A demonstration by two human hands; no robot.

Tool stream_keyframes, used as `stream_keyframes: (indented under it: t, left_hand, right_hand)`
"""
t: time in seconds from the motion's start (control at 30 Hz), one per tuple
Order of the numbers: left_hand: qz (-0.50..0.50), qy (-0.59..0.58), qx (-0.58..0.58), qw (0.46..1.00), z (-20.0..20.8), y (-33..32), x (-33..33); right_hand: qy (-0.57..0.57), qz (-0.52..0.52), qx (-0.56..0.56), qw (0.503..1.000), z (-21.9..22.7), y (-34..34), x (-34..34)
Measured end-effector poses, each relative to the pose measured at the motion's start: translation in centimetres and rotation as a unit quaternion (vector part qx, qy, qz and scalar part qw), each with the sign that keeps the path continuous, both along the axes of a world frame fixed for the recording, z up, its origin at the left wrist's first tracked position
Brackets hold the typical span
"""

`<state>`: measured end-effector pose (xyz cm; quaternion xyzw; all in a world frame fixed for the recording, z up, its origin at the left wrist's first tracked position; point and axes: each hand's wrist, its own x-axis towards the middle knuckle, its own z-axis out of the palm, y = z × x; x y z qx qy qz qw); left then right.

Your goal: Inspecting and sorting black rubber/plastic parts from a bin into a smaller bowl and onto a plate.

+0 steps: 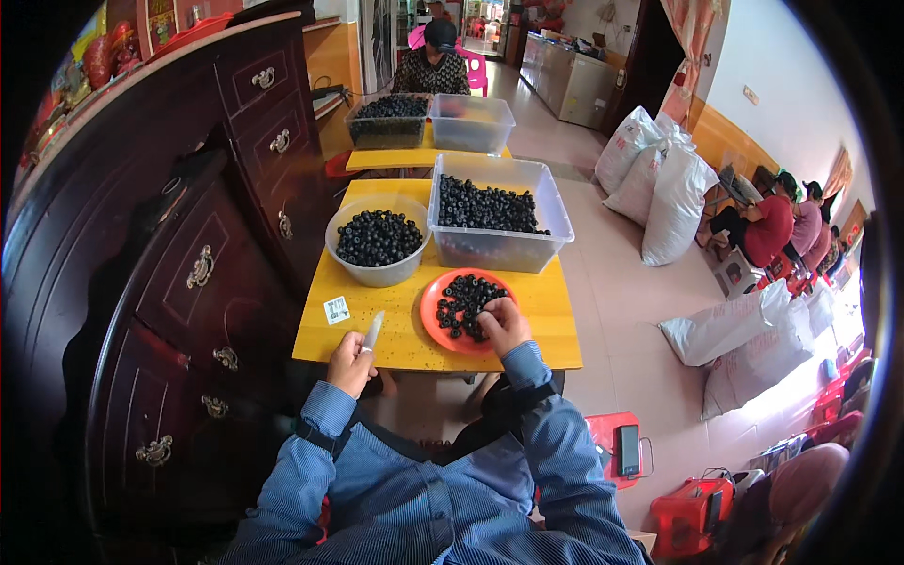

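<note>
A small pale-bladed knife (374, 330) points up from my left hand (351, 365), which is closed around its handle at the table's near edge. My right hand (507, 325) reaches over the right rim of an orange-red plate (432, 325). Its fingertips are pinched together among small black ring-like pieces (459, 303) on that plate; whatever lies between them is hidden. Behind the plate, a clear rectangular tub (499, 247) holds many more black pieces. To its left stands a round translucent bowl (377, 275) heaped with similar black pieces.
Everything stands on a yellow table (395, 344), with a small white printed card (336, 310) on the left. A second yellow table (391, 159) bears two tubs, with a seated person (431, 66) behind. Dark drawers (202, 273) line the left; white sacks (673, 202) stand right.
</note>
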<state>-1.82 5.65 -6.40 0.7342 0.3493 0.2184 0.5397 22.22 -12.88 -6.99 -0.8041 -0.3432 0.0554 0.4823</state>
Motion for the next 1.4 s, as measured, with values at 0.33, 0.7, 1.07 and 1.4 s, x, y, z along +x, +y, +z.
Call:
stream_keyframes:
  t: [0.33, 0.7, 1.07, 1.4]
  left_hand:
    - [-0.149, -0.117, -0.139, 0.972, 2.6, -4.9, -0.6]
    - [-0.183, -0.086, -0.048, 0.978, 4.6, -5.9, -0.1]
    - [-0.220, -0.073, 0.084, 0.969, 4.6, -6.5, -0.2]
    - [-0.238, -0.043, 0.184, 0.953, 4.9, -7.0, -0.2]
  right_hand:
    - [0.584, 0.200, 0.312, 0.722, -0.3, -2.2, -7.4]
    - [0.600, 0.226, 0.339, 0.688, 0.3, -1.2, -11.4]
    - [0.623, 0.216, 0.358, 0.661, -2.3, -1.5, -12.9]
    - [0.639, 0.252, 0.376, 0.622, -1.9, -1.8, -13.4]
